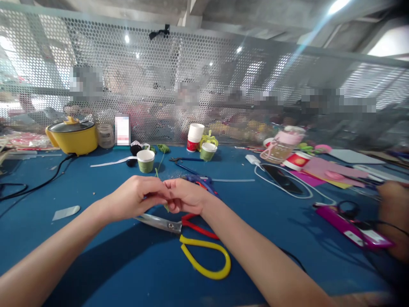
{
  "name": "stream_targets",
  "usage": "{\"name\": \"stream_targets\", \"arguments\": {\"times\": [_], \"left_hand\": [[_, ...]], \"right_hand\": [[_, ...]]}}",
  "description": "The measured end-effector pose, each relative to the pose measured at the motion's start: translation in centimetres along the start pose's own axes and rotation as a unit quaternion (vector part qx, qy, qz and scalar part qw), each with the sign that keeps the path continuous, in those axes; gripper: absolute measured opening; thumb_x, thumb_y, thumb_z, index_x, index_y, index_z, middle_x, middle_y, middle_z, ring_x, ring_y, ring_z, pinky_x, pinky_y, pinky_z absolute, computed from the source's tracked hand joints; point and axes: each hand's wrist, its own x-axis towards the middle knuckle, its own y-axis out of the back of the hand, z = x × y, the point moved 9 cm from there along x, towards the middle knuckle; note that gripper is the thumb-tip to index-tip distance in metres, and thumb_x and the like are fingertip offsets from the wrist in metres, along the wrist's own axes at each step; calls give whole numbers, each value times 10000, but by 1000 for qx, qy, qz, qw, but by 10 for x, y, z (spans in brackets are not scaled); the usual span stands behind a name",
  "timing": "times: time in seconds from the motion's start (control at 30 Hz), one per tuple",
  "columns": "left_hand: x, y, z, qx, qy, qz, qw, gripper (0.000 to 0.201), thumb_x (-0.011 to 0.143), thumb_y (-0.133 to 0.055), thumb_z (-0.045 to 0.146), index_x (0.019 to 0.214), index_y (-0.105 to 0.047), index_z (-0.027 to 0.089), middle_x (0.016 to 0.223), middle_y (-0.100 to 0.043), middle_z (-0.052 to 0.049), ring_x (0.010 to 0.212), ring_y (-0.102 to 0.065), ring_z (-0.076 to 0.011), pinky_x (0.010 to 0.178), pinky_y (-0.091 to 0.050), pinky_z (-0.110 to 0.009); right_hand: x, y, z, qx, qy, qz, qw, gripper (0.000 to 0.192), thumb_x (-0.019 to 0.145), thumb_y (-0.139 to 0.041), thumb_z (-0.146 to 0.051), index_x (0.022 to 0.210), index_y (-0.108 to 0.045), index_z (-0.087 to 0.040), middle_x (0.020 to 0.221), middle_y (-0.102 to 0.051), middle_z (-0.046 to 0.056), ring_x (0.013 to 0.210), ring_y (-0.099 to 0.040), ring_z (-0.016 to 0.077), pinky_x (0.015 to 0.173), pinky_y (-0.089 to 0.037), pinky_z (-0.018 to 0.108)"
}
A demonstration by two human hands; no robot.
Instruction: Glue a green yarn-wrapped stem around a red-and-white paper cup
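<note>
My left hand and my right hand meet above the blue table, fingertips pinched together. Between them is a strand of green yarn; a short bit also shows below the fingers. The strand runs back towards a small green bundle. Just under my hands lie scissors with a silver blade and red handle. Beside the handle is a yellow loop; I cannot tell whether it belongs to the scissors. A blue glue gun is partly hidden behind my right hand.
Green paper cups, pliers and a yellow electric pot stand or lie towards the back mesh screen. At right are a phone with a white cable, a pink-topped bottle, a purple power strip and another person's blurred arm.
</note>
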Motion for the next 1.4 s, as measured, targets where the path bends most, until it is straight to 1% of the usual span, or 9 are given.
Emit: {"name": "stream_targets", "arguments": {"times": [0.13, 0.23, 0.47, 0.6, 0.67, 0.77, 0.87, 1.0, 1.4], "left_hand": [[-2, 0, -7, 25, 46, 1, 999, 144, 790, -488, 215, 837, -609, 153, 594, -563, 16, 512, -460, -67, 498, -348, -171], [-4, 6, -16, 50, 113, 35, 992, 125, 767, -503, 226, 798, -602, 156, 470, -403, 66, 426, -319, -55, 424, -258, -174], [-15, 13, -39, -116, 219, 229, 941, 111, 773, -471, 223, 865, -465, 162, 507, -407, 72, 440, -336, -55, 414, -255, -169], [-21, -12, -58, -327, 271, 298, 855, 206, 752, -516, 262, 854, -352, 191, 484, -408, 98, 427, -355, -49, 394, -255, -146], [-21, -26, -64, -415, 290, 294, 811, 253, 737, -545, 280, 860, -342, 194, 491, -436, 97, 397, -326, -35, 370, -218, -137], [-17, -36, -65, -482, 285, 258, 787, 284, 730, -570, 297, 894, -367, 185, 510, -481, 82, 367, -284, -14, 356, -182, -133], [-15, -32, -64, -485, 254, 243, 801, 283, 730, -580, 297, 917, -401, 182, 517, -486, 77, 369, -277, -10, 359, -185, -133], [-13, -21, -62, -413, 210, 252, 849, 210, 739, -572, 267, 905, -483, 176, 531, -455, 63, 459, -388, -42, 398, -264, -145], [-13, -4, -52, -203, 138, 232, 941, 108, 765, -513, 221, 811, -572, 144, 665, -588, -9, 594, -511, -88, 560, -421, -204]], "right_hand": [[-2, 12, -13, -86, 74, 91, 989, 147, 604, -601, -138, 650, -462, -153, 403, -504, -70, 339, -450, 49, 334, -328, 145], [-11, 21, -33, -162, 161, 188, 955, 163, 643, -599, -153, 621, -439, -168, 395, -490, -79, 347, -450, 58, 339, -340, 159], [-43, 33, -63, -146, 334, 361, 858, 210, 683, -622, -273, 638, -435, -188, 468, -548, -52, 394, -511, 84, 408, -430, 210], [-40, 43, -56, 11, 357, 349, 866, 231, 645, -664, -281, 655, -458, -178, 531, -585, -37, 451, -536, 82, 426, -443, 200], [-31, 43, -48, 89, 330, 313, 886, 242, 616, -690, -272, 645, -474, -167, 536, -586, -34, 457, -525, 68, 422, -430, 178], [-18, 35, -39, 156, 263, 241, 921, 230, 600, -707, -257, 608, -506, -145, 494, -558, -37, 426, -486, 44, 398, -397, 147], [-11, 26, -31, 202, 201, 191, 939, 201, 632, -686, -223, 559, -533, -115, 439, -508, -41, 396, -445, 25, 361, -356, 123], [-6, 22, -23, 256, 143, 165, 942, 194, 667, -658, -169, 536, -529, -107, 441, -488, -43, 374, -410, 11, 316, -295, 107], [0, 15, -9, 296, 84, 135, 942, 210, 723, -619, -136, 545, -512, -105, 446, -488, -37, 373, -413, 5, 299, -280, 84]]}}
